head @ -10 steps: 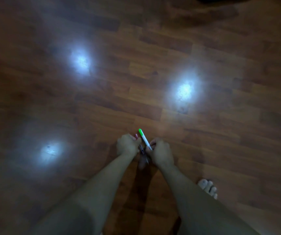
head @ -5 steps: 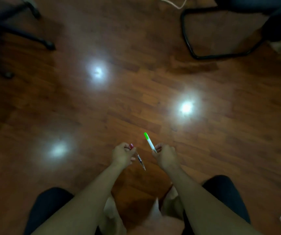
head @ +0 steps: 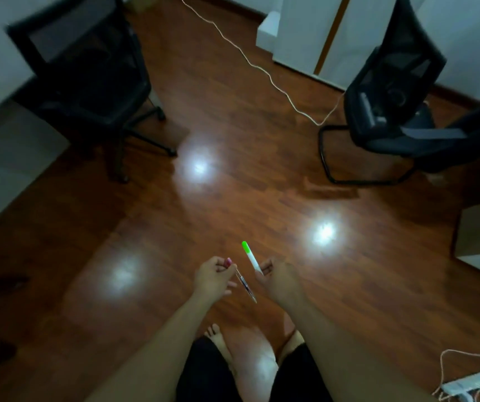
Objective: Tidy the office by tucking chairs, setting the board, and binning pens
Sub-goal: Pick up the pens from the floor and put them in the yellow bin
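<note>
Two hands, each pinching 1 pen: left hand (head: 214,278) w/ red-capped pen (head: 243,282), right hand (head: 281,278) w/ green-capped pen (head: 250,256).

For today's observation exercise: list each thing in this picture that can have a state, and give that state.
left hand: closed on the red-capped pen
right hand: closed on the green-capped marker
red-capped pen: held, tip down
green-capped marker: held, capped, cap up
wheeled chair: upright
sled-base chair: upright
</note>
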The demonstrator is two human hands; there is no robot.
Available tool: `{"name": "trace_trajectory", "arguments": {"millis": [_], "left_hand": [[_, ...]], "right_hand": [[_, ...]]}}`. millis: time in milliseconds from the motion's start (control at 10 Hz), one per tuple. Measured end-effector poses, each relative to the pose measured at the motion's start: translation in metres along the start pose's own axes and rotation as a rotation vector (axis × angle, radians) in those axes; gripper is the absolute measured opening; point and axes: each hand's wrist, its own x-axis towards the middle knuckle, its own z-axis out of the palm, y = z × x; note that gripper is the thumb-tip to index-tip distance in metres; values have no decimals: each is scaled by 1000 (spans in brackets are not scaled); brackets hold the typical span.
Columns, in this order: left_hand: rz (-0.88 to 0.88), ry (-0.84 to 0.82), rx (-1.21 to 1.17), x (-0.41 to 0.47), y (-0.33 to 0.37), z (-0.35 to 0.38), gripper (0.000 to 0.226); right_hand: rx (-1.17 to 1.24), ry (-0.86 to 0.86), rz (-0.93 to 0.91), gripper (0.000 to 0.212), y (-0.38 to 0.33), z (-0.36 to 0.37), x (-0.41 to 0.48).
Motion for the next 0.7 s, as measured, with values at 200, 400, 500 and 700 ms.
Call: {"name": "trace_trajectory", "arguments": {"millis": [200, 400, 500, 700], "left_hand": [[43, 48, -101, -57, 15, -90, 18], [42, 129, -228, -82, -16, -185, 15], [51, 168, -301, -93, -34, -228, 8], [94, 304, -439, -117, -57, -308, 8]], "right_hand": [[-4, -20, -148, 13, -108, -14, -43], [-85, -77, -248, 13, -170, 35, -70], [-102, -123, -316, 14, -210, 54, -81], [-179, -209, -474, 14, -291, 90, -87]]}}
